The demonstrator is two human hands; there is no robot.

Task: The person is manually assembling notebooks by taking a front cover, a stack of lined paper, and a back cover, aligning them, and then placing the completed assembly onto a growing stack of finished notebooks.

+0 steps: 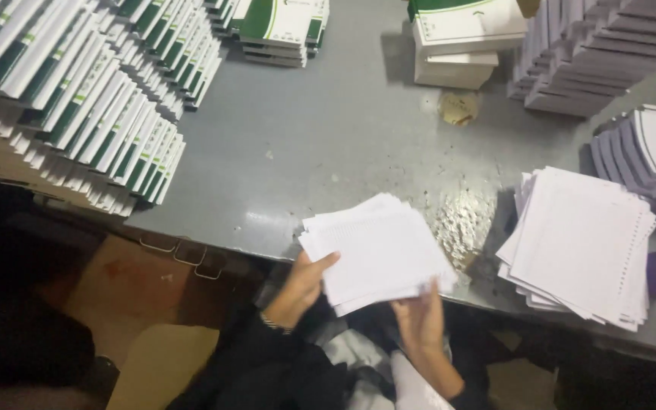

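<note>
While both hands grip it, a sheaf of white printed sheets [380,250] sits over the near edge of the grey surface [328,144]. Left hand [301,287] clasps its left edge, thumb on top; right hand [419,317] pinches the lower right corner. Right of that hand lies a stack of punched white sheets [580,244]. Far left of the left hand, green-and-white booklets [77,91] lie fanned in rows.

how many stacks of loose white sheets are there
2: one stack of white sheets held by the left hand and right hand; one punched stack on the grey table, right.
</note>
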